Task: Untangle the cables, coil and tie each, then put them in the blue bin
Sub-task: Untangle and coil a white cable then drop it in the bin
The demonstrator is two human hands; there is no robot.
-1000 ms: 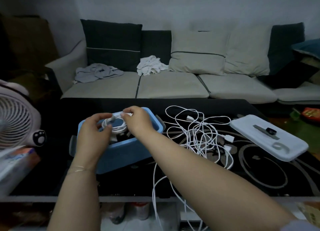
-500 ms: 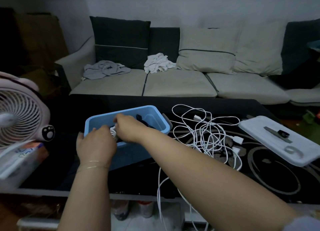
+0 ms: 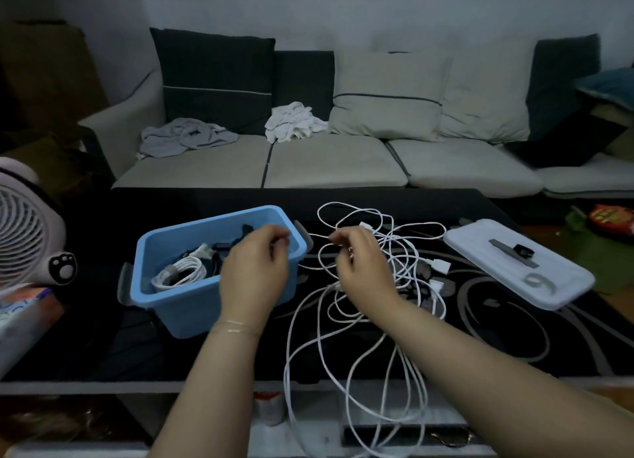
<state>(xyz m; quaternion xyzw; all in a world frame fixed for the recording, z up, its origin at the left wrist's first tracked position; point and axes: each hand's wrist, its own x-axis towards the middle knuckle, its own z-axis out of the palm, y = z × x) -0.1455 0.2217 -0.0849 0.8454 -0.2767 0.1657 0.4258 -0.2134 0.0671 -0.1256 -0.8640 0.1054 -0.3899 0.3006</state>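
Note:
The blue bin (image 3: 192, 296) stands on the black table left of centre. Inside it lies a coiled white cable (image 3: 182, 272) bound with a grey tie, beside some dark cables. A tangle of white cables (image 3: 404, 248) spreads to the right of the bin, and its loops hang over the table's front edge. My left hand (image 3: 254, 269) hovers over the bin's right end, fingertips pinched on a thin white strand. My right hand (image 3: 363, 265) is at the tangle's left side and pinches a strand of the same white cable.
A white lid (image 3: 555, 286) at the right carries a grey strap, a curled grey tie and a small black item. A white fan (image 3: 27, 238) and a box (image 3: 20, 320) stand at the left. The sofa (image 3: 336, 162) lies beyond the table.
Both hands lowered the coiled white cable into the bin and let it go. They then moved right to the tangle and took hold of a strand.

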